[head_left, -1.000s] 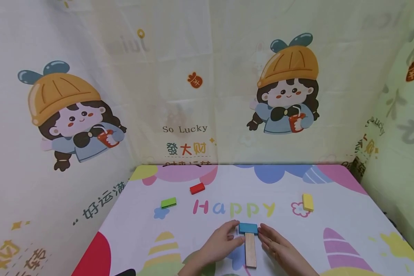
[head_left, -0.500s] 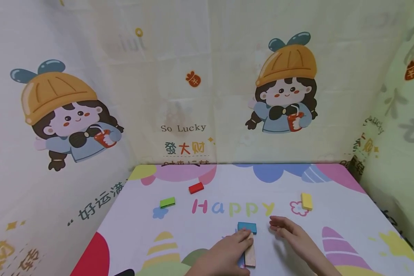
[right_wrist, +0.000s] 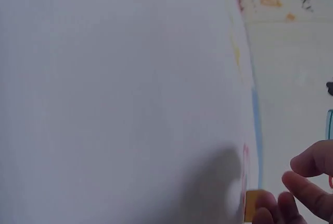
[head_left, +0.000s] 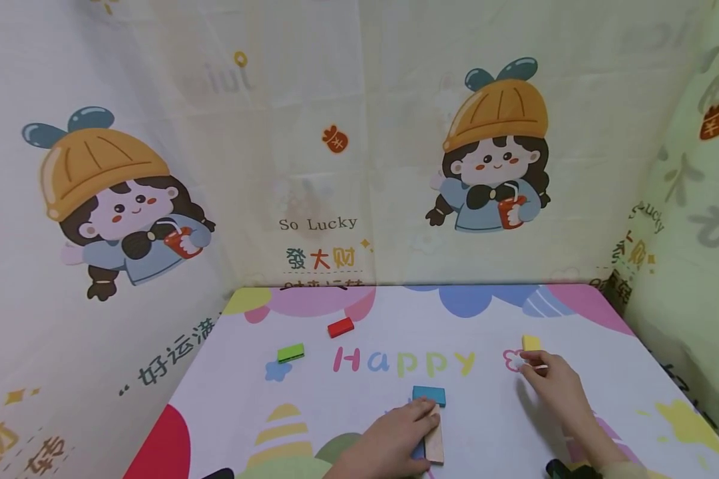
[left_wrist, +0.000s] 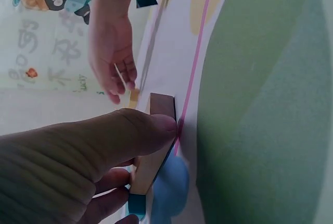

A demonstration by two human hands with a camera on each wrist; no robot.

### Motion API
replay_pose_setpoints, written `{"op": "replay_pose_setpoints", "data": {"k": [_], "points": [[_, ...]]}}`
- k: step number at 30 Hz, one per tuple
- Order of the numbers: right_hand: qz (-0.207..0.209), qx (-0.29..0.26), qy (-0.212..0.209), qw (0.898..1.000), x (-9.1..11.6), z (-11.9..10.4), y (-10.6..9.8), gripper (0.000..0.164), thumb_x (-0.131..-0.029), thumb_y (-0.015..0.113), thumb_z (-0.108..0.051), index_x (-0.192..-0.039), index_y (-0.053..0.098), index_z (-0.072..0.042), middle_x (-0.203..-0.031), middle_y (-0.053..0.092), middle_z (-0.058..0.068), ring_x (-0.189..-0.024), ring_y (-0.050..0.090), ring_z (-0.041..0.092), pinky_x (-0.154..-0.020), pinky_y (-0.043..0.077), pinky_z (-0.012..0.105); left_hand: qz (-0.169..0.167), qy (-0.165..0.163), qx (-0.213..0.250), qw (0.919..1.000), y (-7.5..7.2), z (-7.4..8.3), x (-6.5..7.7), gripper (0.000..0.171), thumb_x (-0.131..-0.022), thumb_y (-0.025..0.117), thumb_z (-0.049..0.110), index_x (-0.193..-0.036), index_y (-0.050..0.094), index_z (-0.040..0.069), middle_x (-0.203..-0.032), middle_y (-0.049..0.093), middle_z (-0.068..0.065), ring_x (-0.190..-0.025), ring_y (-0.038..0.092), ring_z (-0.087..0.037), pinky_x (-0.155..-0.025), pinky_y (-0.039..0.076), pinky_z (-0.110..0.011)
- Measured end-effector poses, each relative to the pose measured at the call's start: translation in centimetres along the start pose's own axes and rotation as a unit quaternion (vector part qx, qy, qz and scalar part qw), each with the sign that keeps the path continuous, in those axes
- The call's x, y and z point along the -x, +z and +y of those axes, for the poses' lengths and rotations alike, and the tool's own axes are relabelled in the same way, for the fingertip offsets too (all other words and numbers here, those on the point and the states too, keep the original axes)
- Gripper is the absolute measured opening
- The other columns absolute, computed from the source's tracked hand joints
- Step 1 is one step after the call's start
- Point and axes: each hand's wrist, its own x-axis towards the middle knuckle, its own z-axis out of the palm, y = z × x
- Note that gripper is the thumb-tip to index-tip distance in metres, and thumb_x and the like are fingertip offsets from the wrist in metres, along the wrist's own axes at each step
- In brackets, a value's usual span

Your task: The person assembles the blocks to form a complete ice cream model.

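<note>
My left hand [head_left: 386,439] lies over a plain wooden block [head_left: 435,444] on the table. Thumb and fingers hold the long block between them, the thumb on its near part in the left wrist view. Against its far end sits a blue block [head_left: 429,394], crosswise like the top of a T; other fingers of this hand are close to it. My right hand [head_left: 556,386] hovers at a yellow block [head_left: 530,342] on the right, fingers bent and thumb apart from them. Those fingertips overlap the near part of the yellow block, which is partly hidden.
On the left of the table lie a green block [head_left: 290,352] and a red block [head_left: 341,327]. The tabletop [head_left: 485,426] has printed shapes and the word Happy. A patterned cloth [head_left: 395,253] hangs behind its back edge.
The left hand has come over the wooden block and taken hold of it. From beside the blue block, the right hand has moved right and away to the yellow block.
</note>
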Motion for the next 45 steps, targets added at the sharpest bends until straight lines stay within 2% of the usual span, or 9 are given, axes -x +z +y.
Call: {"op": "replay_pose_setpoints", "data": {"k": [3,6,8,12,19,26,29,36,45], "points": [[0.018,0.018,0.022,0.999,-0.5,0.5,-0.3,0.041,-0.097,0.066,-0.022,-0.124,0.063,0.010,-0.115,0.058,0.032,-0.100,0.066,0.042,-0.074,0.054,0.039,0.005,0.004,-0.002,1.0000,0.0,0.0,0.0,0.069,-0.095,0.073,0.044,-0.154,0.048,0.018,-0.161,0.044,0.003,-0.143,0.046,-0.010,-0.107,0.049,-0.025],[0.004,0.026,0.054,0.998,-0.9,0.8,-0.5,0.050,-0.098,0.065,-0.029,-0.126,0.056,0.011,-0.122,0.047,0.038,-0.107,0.060,0.049,-0.075,0.054,0.045,0.015,0.009,-0.005,0.9998,0.1,0.0,-0.1,0.068,-0.095,0.073,0.043,-0.154,0.049,0.016,-0.160,0.045,0.002,-0.141,0.047,-0.011,-0.107,0.048,-0.025],[-0.009,0.034,0.068,0.997,-1.2,0.8,-0.5,0.052,-0.098,0.065,-0.031,-0.128,0.054,0.011,-0.125,0.045,0.039,-0.110,0.057,0.051,-0.079,0.054,0.050,0.023,0.011,-0.011,0.9996,0.2,0.0,-0.1,0.068,-0.095,0.073,0.042,-0.153,0.050,0.016,-0.159,0.046,0.001,-0.141,0.048,-0.011,-0.107,0.048,-0.024],[-0.015,0.047,0.076,0.996,-1.8,0.6,-0.5,0.050,-0.098,0.066,-0.030,-0.126,0.054,0.011,-0.122,0.052,0.035,-0.107,0.055,0.047,-0.082,0.055,0.051,0.033,0.012,-0.019,0.9992,0.1,0.1,-0.1,0.068,-0.093,0.075,0.042,-0.151,0.052,0.016,-0.158,0.047,0.001,-0.140,0.048,-0.011,-0.107,0.048,-0.024],[-0.005,0.049,0.085,0.995,-2.4,0.6,-0.7,0.043,-0.097,0.068,-0.024,-0.121,0.055,0.009,-0.117,0.061,0.035,-0.101,0.060,0.044,-0.076,0.054,0.049,0.024,0.015,-0.022,0.9994,0.0,0.0,-0.2,0.068,-0.094,0.074,0.044,-0.151,0.052,0.017,-0.158,0.046,0.002,-0.139,0.048,-0.010,-0.110,0.045,-0.024],[-0.010,0.048,0.100,0.994,-2.7,0.5,-0.9,0.045,-0.096,0.070,-0.028,-0.118,0.054,0.009,-0.108,0.062,0.033,-0.088,0.059,0.036,-0.063,0.048,0.034,0.023,0.019,-0.041,0.9987,-0.3,0.1,-0.3,0.067,-0.093,0.074,0.046,-0.150,0.054,0.017,-0.157,0.048,0.002,-0.139,0.049,-0.010,-0.112,0.043,-0.024],[-0.009,0.047,0.094,0.994,-2.8,0.5,-0.8,0.044,-0.096,0.069,-0.026,-0.117,0.054,0.010,-0.107,0.062,0.032,-0.089,0.058,0.037,-0.067,0.050,0.038,0.029,0.028,-0.042,0.9983,-0.4,0.0,-0.2,0.067,-0.093,0.074,0.045,-0.149,0.054,0.016,-0.156,0.049,0.001,-0.138,0.050,-0.010,-0.112,0.043,-0.023],[-0.032,0.028,0.093,0.995,-3.0,0.3,-0.4,0.049,-0.095,0.069,-0.022,-0.126,0.051,0.013,-0.116,0.059,0.034,-0.098,0.055,0.040,-0.088,0.053,0.056,0.030,0.030,-0.039,0.9984,-0.5,-0.1,-0.1,0.068,-0.092,0.075,0.045,-0.149,0.054,0.016,-0.155,0.050,0.002,-0.137,0.050,-0.009,-0.111,0.043,-0.022],[-0.044,0.023,0.096,0.994,-3.5,-0.7,0.2,0.044,-0.093,0.070,-0.015,-0.124,0.054,0.012,-0.115,0.061,0.032,-0.098,0.055,0.039,-0.085,0.054,0.050,0.029,0.023,-0.038,0.9986,-0.3,-0.3,-0.2,0.068,-0.092,0.075,0.046,-0.150,0.054,0.017,-0.155,0.049,0.003,-0.138,0.049,-0.008,-0.112,0.043,-0.023]]}}
